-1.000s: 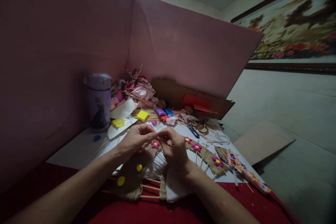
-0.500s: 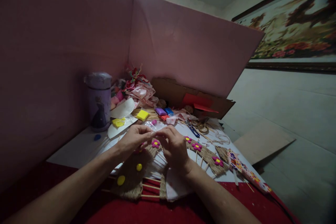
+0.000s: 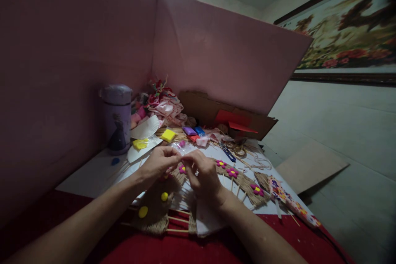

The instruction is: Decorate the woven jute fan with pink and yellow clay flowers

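My left hand [image 3: 161,161] and my right hand [image 3: 204,175] meet fingertip to fingertip over the work, each closed in a pinch. Whatever lies between the fingertips is too small or hidden to name. Below them is a woven twine piece [image 3: 153,214] on thin wooden sticks, bearing a yellow clay disc [image 3: 142,212] and a smaller yellow dot [image 3: 164,196]. Magenta clay flowers with yellow centres, such as this flower [image 3: 256,189], sit along its curved right part. Part of the weave is covered by my hands.
A purple flask [image 3: 116,119] stands at the left. Behind my hands lie a yellow clay packet [image 3: 168,135], a purple packet [image 3: 189,131], a blue packet [image 3: 199,131] and scissors [image 3: 228,152]. A patterned glue gun-like object [image 3: 291,202] rests at the right.
My fingers have shifted slightly against each other, and the right hand's fingers are bent a little differently. Things on the table stay put.
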`<state>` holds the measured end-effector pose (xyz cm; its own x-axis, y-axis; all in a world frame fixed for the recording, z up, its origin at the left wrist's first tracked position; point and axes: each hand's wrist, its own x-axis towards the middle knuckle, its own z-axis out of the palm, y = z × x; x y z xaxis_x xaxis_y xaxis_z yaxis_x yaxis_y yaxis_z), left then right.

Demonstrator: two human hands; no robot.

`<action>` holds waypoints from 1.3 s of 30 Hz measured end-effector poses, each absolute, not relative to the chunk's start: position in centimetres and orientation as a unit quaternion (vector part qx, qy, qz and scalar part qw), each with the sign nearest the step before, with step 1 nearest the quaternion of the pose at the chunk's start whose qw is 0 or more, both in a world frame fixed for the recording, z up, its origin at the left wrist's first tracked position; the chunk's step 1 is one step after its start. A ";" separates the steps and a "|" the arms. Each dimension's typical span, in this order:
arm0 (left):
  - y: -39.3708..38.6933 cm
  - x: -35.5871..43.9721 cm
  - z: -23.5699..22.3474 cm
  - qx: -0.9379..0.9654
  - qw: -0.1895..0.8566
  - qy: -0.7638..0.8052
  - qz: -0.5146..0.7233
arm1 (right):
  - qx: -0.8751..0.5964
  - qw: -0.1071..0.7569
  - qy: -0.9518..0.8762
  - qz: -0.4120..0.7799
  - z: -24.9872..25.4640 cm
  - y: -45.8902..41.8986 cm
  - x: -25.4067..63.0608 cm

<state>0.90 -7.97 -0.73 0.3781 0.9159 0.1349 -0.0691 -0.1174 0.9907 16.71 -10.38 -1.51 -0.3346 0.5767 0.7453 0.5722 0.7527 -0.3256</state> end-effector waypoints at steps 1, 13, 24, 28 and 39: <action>-8.0 0.9 -0.7 0.601 0.565 0.350 0.444 | -0.350 0.463 -0.814 0.010 -1.5 -10.4 16.7; -7.1 0.0 -0.9 0.430 0.701 0.300 0.483 | -0.380 0.545 -0.740 0.109 -1.1 -10.5 16.3; -7.1 0.0 0.3 0.328 0.755 0.274 0.497 | -0.393 0.551 -0.724 0.137 -1.4 -10.2 16.2; -6.9 -0.1 0.0 0.335 0.742 0.280 0.509 | -0.411 0.554 -0.710 0.146 -1.5 -10.1 16.2; -6.8 -0.5 -0.6 0.415 0.728 0.253 0.484 | -0.414 0.550 -0.702 0.180 -1.8 -9.9 16.5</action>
<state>-0.51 -6.82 -0.55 0.4033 0.9145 0.0334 -0.4940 0.1868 0.8492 16.50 -9.90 -1.76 -0.0507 0.7797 0.6241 0.3841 0.5921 -0.7085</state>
